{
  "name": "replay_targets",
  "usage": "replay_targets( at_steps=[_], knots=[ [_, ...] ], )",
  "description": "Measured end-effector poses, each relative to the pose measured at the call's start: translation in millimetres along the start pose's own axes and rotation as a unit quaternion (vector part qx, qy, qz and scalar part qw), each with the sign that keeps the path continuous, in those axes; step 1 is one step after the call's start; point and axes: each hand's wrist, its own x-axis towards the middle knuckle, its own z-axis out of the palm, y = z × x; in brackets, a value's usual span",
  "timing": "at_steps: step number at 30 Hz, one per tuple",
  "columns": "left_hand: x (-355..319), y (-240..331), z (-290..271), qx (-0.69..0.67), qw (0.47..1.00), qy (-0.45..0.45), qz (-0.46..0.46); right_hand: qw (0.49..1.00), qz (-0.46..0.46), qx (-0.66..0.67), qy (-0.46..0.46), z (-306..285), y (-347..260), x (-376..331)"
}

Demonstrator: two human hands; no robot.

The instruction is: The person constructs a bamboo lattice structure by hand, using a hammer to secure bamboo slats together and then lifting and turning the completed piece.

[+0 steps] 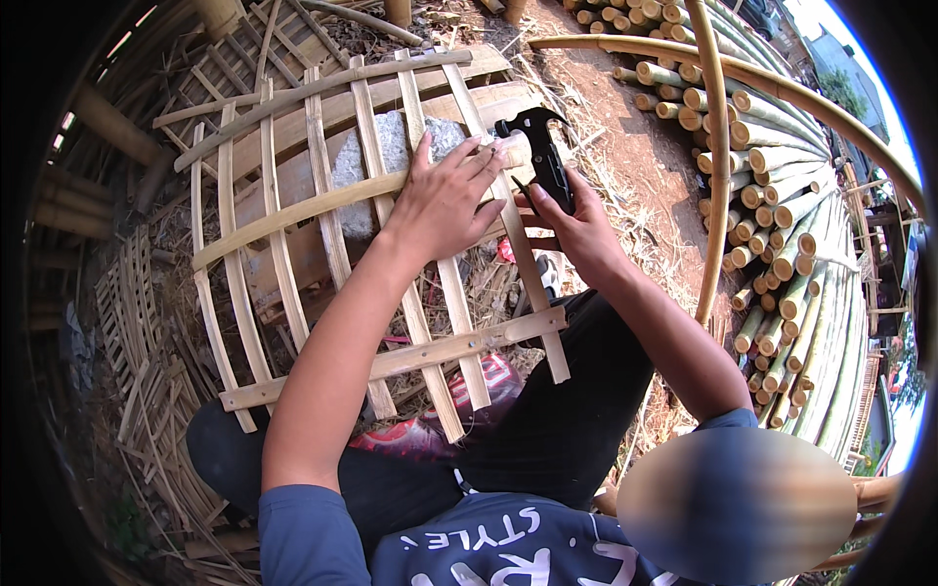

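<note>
A lattice panel of pale bamboo slats (283,278) lies in front of me, its lower end over my legs. Several long slats run across three crosspieces. On the middle crosspiece (303,217), near its right end, my left hand (435,200) rests with fingers stretched out and thumb apart. My right hand (584,223) grips a black claw hammer (550,166) by the handle. The hammer's head is beside the crosspiece's right end, close to my left fingertips; whether it touches the wood I cannot tell. A nail there cannot be made out.
Under the panel sits a pale grey stone block (350,161) beside wooden boards (489,98). Cut bamboo poles (782,195) are stacked at the right, behind a curved bamboo rail (718,176). Loose slats (161,391) pile up at the left. Straw and shavings litter the ground.
</note>
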Motion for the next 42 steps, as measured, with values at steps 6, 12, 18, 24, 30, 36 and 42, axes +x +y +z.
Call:
replay_targets(
  at_steps=[6, 12, 18, 24, 30, 36, 42],
  knots=[
    [0, -4, 1, 0.008, 1.000, 0.010, 0.000, 1.000, -0.006, -0.001, -0.015, 1, -1, 2],
    [2, -7, 1, 0.014, 1.000, 0.013, -0.014, 1.000, -0.006, -0.007, -0.021, 0, -1, 11],
    [2, -12, -4, 0.013, 0.998, -0.011, -0.052, 0.999, -0.014, -0.016, -0.032, 6, -4, 20],
    [1, -15, 0, 0.008, 0.999, 0.009, -0.040, 0.998, -0.018, -0.052, -0.014, 8, -6, 24],
    [0, -16, 3, 0.008, 0.999, 0.019, -0.044, 0.931, -0.200, -0.295, 0.072, 2, -12, 21],
    [0, -15, 2, 0.003, 0.999, 0.015, -0.049, 0.862, -0.271, -0.410, 0.123, -5, -31, 2],
    [1, -16, 1, 0.000, 0.998, 0.002, -0.055, 0.829, -0.290, -0.474, 0.056, -18, -36, 4]
  ],
)
